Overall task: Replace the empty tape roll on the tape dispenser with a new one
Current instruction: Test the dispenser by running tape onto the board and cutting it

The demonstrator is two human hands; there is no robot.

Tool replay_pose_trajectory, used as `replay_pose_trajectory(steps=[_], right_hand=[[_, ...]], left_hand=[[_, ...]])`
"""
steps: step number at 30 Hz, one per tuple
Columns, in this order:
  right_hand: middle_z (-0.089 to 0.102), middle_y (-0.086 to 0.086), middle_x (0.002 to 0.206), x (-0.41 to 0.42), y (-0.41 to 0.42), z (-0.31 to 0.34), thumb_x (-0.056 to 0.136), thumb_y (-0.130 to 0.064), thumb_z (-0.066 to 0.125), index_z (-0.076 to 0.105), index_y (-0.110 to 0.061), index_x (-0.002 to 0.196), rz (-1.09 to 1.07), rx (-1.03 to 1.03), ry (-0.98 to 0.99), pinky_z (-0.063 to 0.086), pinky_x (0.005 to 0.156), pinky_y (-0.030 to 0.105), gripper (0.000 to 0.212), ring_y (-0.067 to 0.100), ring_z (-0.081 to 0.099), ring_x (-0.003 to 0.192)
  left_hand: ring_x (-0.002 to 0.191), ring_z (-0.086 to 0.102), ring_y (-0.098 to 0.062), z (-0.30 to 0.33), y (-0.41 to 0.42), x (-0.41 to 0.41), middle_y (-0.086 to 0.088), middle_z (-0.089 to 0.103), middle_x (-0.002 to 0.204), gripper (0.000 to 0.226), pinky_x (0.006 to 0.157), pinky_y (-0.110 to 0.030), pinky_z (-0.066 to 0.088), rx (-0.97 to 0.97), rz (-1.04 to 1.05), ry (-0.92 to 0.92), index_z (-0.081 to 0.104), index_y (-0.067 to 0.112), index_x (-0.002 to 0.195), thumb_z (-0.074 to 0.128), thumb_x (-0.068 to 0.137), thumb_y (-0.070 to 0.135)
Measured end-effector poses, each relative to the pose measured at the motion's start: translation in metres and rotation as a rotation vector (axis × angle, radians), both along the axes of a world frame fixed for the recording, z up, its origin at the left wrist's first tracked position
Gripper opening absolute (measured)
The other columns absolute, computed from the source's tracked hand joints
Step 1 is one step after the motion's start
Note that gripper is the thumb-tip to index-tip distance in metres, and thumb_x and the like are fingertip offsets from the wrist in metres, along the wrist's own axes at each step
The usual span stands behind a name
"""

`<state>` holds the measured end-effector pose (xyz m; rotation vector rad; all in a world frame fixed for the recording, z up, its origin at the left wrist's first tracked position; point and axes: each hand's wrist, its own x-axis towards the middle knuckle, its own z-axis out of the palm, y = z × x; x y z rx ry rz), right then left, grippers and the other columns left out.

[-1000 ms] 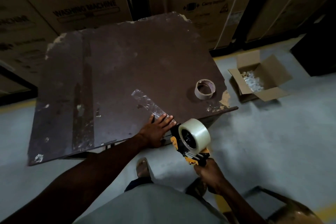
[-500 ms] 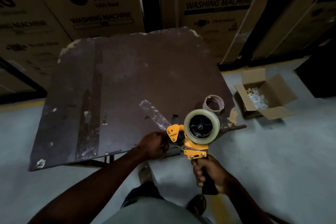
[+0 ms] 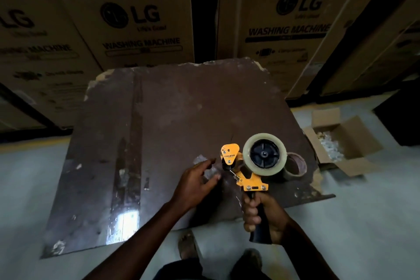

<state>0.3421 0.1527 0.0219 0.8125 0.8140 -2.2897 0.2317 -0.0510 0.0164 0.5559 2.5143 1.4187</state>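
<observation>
Washing-machine cartons (image 3: 145,27) are standing behind a worn brown table (image 3: 181,109). Above it, the right hand (image 3: 264,217) is gripping the tape dispenser (image 3: 246,173) upright by its handle (new roll (image 3: 264,154) mounted), while the left hand (image 3: 196,183) is hovering just beside it with fingers loosely spread, holding nothing. The empty core (image 3: 295,167) is lying on the table behind the roll.

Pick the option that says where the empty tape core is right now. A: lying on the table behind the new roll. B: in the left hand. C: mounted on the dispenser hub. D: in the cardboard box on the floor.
A: the empty tape core lies on the table just behind the new tape roll, which sits on the tape dispenser.
</observation>
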Motion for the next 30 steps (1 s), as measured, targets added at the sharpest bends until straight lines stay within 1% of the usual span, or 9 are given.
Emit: replay_pose_trajectory(steps=[2, 5, 8, 10, 15, 19, 23, 28, 30], right_hand=[[0.043, 0.0, 0.05, -0.014, 0.004, 0.005, 0.065, -0.01, 0.055, 0.054, -0.01, 0.075, -0.003, -0.072, 0.044, 0.04, 0.042, 0.024, 0.011, 0.013, 0.039, 0.032], [0.043, -0.001, 0.049, -0.032, 0.017, 0.011, 0.053, -0.008, 0.075, 0.06, -0.01, 0.074, 0.028, -0.234, 0.108, 0.041, 0.045, 0.024, 0.026, 0.012, 0.041, 0.033], [0.051, 0.001, 0.052, -0.048, 0.036, 0.016, 0.067, -0.006, 0.067, 0.063, -0.008, 0.079, 0.101, -0.384, 0.156, 0.045, 0.049, 0.026, 0.014, 0.014, 0.05, 0.038], [0.054, 0.002, 0.053, -0.06, 0.05, 0.024, 0.07, -0.004, 0.065, 0.064, -0.006, 0.08, 0.149, -0.411, 0.151, 0.047, 0.05, 0.027, 0.011, 0.016, 0.053, 0.04], [0.048, 0.0, 0.048, -0.091, 0.08, 0.043, 0.058, -0.004, 0.073, 0.061, -0.008, 0.073, 0.241, -0.343, 0.148, 0.044, 0.046, 0.025, 0.019, 0.014, 0.047, 0.035], [0.047, -0.001, 0.047, -0.116, 0.095, 0.055, 0.058, -0.005, 0.073, 0.059, -0.01, 0.073, 0.303, -0.327, 0.148, 0.04, 0.046, 0.024, 0.021, 0.013, 0.046, 0.034], [0.049, 0.0, 0.049, -0.13, 0.096, 0.058, 0.063, -0.004, 0.069, 0.058, -0.009, 0.075, 0.328, -0.353, 0.145, 0.039, 0.048, 0.025, 0.016, 0.014, 0.048, 0.036], [0.053, 0.003, 0.05, -0.138, 0.084, 0.058, 0.066, -0.004, 0.068, 0.06, -0.007, 0.076, 0.353, -0.465, 0.114, 0.045, 0.049, 0.026, 0.014, 0.016, 0.05, 0.036], [0.053, 0.003, 0.051, -0.14, 0.078, 0.06, 0.07, -0.005, 0.064, 0.06, -0.006, 0.079, 0.372, -0.497, 0.111, 0.045, 0.051, 0.026, 0.01, 0.015, 0.041, 0.038]], left_hand=[[0.114, 0.064, -0.006, 0.011, 0.005, -0.009, 0.005, 0.066, 0.128, 0.053, 0.098, -0.027, 0.052, 0.112, 0.046, -0.108, 0.061, 0.015, 0.133, 0.077, 0.083, 0.026], [0.108, 0.068, -0.013, 0.033, 0.016, -0.027, 0.003, 0.072, 0.117, 0.044, 0.097, -0.041, 0.055, 0.279, 0.158, -0.253, 0.069, 0.021, 0.12, 0.081, 0.078, 0.021], [0.103, 0.071, -0.01, 0.058, 0.024, -0.046, 0.012, 0.076, 0.106, 0.033, 0.094, -0.037, 0.057, 0.361, 0.146, -0.241, 0.074, 0.037, 0.104, 0.083, 0.075, 0.023], [0.101, 0.071, -0.011, 0.072, 0.035, -0.054, 0.009, 0.076, 0.106, 0.029, 0.091, -0.037, 0.058, 0.366, 0.115, -0.208, 0.076, 0.036, 0.1, 0.083, 0.074, 0.027], [0.095, 0.07, -0.014, 0.091, 0.058, -0.08, 0.002, 0.073, 0.098, 0.008, 0.091, -0.042, 0.057, 0.307, 0.094, -0.043, 0.077, 0.016, 0.084, 0.081, 0.077, 0.015], [0.105, 0.065, -0.008, 0.104, 0.061, -0.105, 0.009, 0.064, 0.112, 0.018, 0.091, -0.027, 0.056, 0.26, 0.026, 0.07, 0.075, 0.028, 0.081, 0.08, 0.078, 0.012], [0.093, 0.071, -0.01, 0.116, 0.062, -0.124, 0.009, 0.076, 0.094, 0.017, 0.086, -0.026, 0.056, 0.327, -0.052, -0.007, 0.076, 0.024, 0.082, 0.076, 0.08, 0.007], [0.084, 0.072, -0.004, 0.127, 0.047, -0.147, 0.012, 0.077, 0.085, 0.009, 0.079, -0.022, 0.057, 0.258, -0.108, 0.012, 0.078, 0.036, 0.082, 0.078, 0.078, 0.028], [0.081, 0.072, -0.006, 0.132, 0.041, -0.155, 0.01, 0.077, 0.084, 0.006, 0.077, -0.023, 0.058, 0.266, -0.151, -0.012, 0.077, 0.036, 0.083, 0.077, 0.078, 0.032]])
